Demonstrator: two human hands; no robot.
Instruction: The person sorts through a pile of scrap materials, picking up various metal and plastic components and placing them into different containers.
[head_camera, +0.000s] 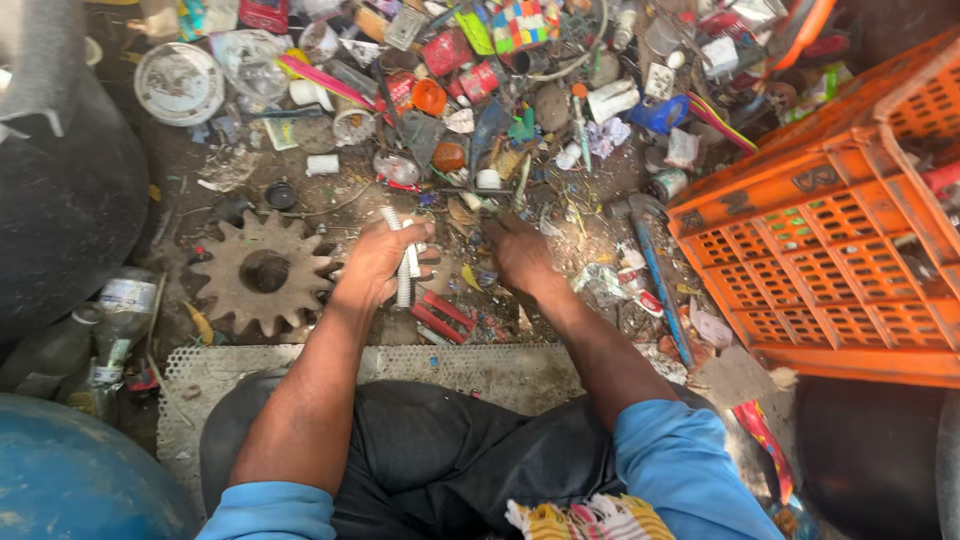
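Floor lot, mixed scrap. Rusty gear wheel (264, 272) flat on the floor, just left of the left hand (378, 262). Orange plastic crate (850, 240) at right; blue-handled tool (660, 285) lies between it and the right hand (522, 255). White ribbed tube (402, 262): gripped in the left hand's closed fingers, long axis near upright in view, ends pointing toward and away from the person. Right hand palm-down in litter; grip cannot be told.

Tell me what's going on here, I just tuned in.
A seated person leans over a scrap heap on the ground. The left hand grips a white ribbed tube, held upright. The right hand presses down into the litter; what it touches is unclear. A rusty gear lies left, an orange crate right.
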